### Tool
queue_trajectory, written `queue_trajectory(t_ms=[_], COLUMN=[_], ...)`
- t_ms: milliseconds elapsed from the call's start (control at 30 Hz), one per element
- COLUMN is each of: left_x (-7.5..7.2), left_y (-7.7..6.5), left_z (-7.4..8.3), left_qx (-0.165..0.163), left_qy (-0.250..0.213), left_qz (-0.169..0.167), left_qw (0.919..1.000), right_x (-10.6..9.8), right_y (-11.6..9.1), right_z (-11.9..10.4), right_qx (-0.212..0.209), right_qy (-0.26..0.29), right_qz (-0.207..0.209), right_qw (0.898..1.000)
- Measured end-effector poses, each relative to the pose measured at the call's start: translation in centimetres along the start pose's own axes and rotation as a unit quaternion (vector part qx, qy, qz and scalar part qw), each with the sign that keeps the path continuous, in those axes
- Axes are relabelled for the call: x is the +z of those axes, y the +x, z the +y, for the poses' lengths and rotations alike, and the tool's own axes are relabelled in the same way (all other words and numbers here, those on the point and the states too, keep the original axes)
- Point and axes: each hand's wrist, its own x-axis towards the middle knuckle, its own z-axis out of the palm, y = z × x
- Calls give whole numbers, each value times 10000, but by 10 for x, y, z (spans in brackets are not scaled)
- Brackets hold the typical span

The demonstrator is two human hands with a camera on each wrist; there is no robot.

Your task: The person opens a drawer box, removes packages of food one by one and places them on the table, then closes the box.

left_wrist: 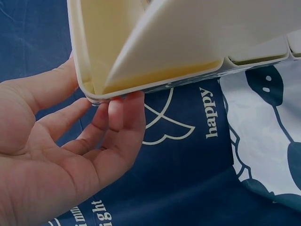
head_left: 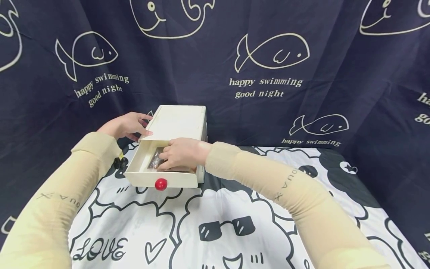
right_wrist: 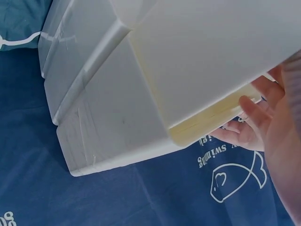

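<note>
A white drawer cabinet point(head_left: 179, 121) stands on the table, with its top drawer point(head_left: 141, 179) pulled out by a red round knob point(head_left: 161, 184) on the front. My left hand point(head_left: 125, 125) grips the cabinet's left upper edge. In the left wrist view its fingers point(left_wrist: 127, 113) curl under the corner of the casing. My right hand point(head_left: 184, 152) reaches into the drawer from the right, fingertips down at a shiny, partly clear item point(head_left: 155, 158). I cannot tell whether the fingers pinch it. Much of the drawer's inside is hidden behind this hand.
A black-and-white cartoon cloth point(head_left: 221, 209) covers the table. Dark blue curtain point(head_left: 215, 67) with fish drawings hangs close behind the cabinet. Beside the drawer's left side, near my left sleeve, lies a small black-and-yellow thing point(head_left: 120, 161).
</note>
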Motion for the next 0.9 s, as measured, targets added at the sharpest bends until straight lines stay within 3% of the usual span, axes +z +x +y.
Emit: queue_trajectory(t_ms=[200, 433, 900], left_x=[-1, 2, 1], left_y=[-1, -1, 0], left_z=[1, 2, 1], left_qx=[-3, -38, -61], left_qy=[112, -86, -83], left_qz=[76, 41, 1], left_qw=[9999, 9999, 9999], right_x=[2, 3, 13], right_y=[4, 5, 1], right_z=[1, -1, 5], right_qx=[-146, -68, 20], right_qy=[-116, -4, 1134], right_qz=[-108, -227, 289], right_qw=[9998, 9997, 9931])
